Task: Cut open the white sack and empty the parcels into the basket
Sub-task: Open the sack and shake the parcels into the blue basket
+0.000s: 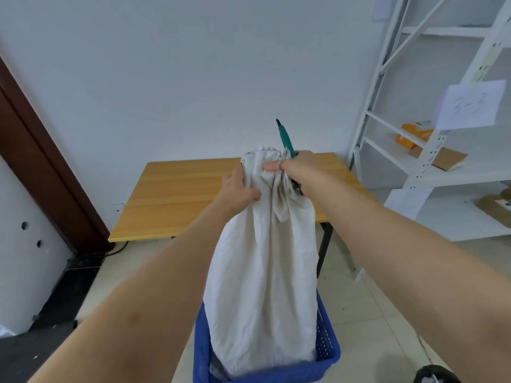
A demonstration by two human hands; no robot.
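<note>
The white cloth sack [262,286] hangs upright, its lower end down inside the blue plastic basket [327,344] on the floor. My left hand [239,189] grips the sack's upper end from the left. On the right side, my right hand [294,168] clutches the bunched top of the sack together with a green-handled cutter [284,138], whose tip points up. No parcels are visible; the sack hides the inside of the basket.
A wooden table [179,194] stands behind the sack against the white wall. White metal shelving [431,150] at the right holds an orange box and cardboard parcels, with a paper label hanging on it. A dark door frame [41,161] is at the left.
</note>
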